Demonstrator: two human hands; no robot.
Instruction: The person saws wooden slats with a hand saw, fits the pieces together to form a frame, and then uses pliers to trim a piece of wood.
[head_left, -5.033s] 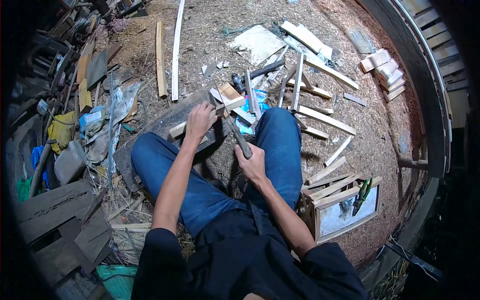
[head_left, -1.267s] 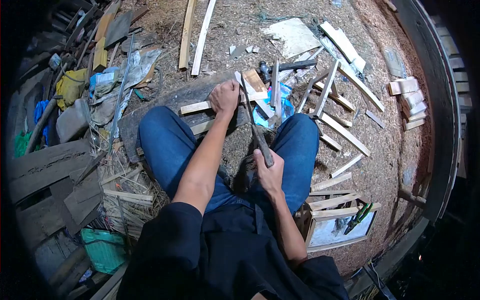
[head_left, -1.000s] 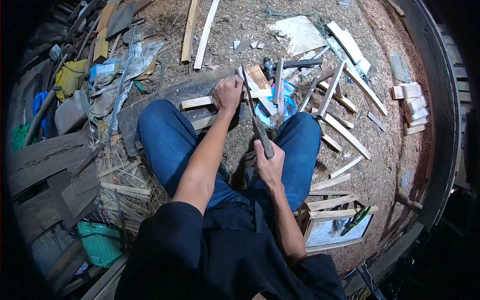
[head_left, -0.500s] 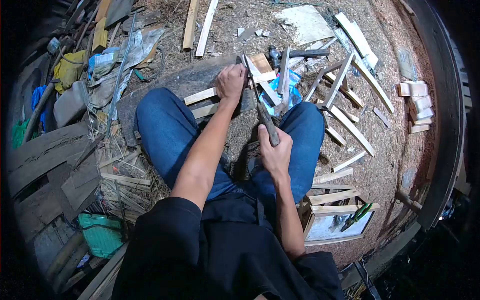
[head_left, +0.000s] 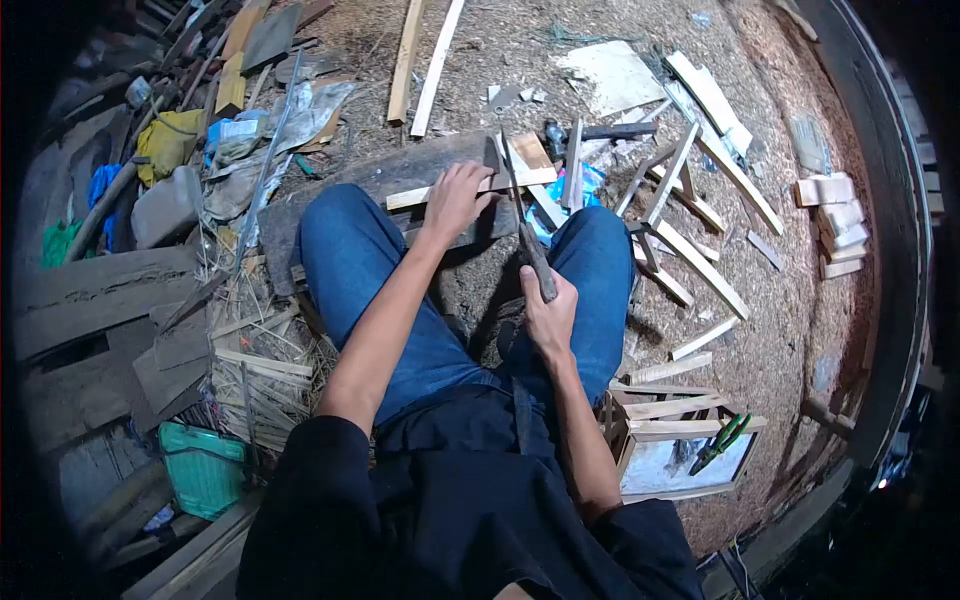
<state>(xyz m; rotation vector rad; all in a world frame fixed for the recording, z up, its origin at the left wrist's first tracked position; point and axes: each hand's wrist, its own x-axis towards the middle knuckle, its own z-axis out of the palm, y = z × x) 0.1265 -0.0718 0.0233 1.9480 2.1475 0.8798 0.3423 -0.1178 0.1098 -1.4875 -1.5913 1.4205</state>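
Observation:
My right hand [head_left: 551, 318] is wrapped round the dark handle of a saw [head_left: 536, 258]. Its narrow blade points away from me and crosses a pale wooden strip [head_left: 527, 179]; whether the teeth touch the wood is not clear. My left hand [head_left: 456, 207] lies over the same strip left of the blade, fingers over the far edge and thumb on the near side, gripping it. Under the strip is a dark, worn plank [head_left: 345, 175] in front of my knees. A second small board [head_left: 530, 150] lies just beyond the strip.
A hammer [head_left: 620, 130] lies beyond the plank, near blue plastic wrapping [head_left: 592, 182]. To the right are joined wooden frames [head_left: 672, 178], stacked wood blocks [head_left: 842, 225] and a framed box [head_left: 690, 460] with green-handled pliers [head_left: 720, 445]. Scrap wood and a teal container [head_left: 203, 470] are at left.
My left hand has gone from a closed grip near the blade to a flatter hold farther left on the strip. The saw stays in my right hand; the view has shifted slightly.

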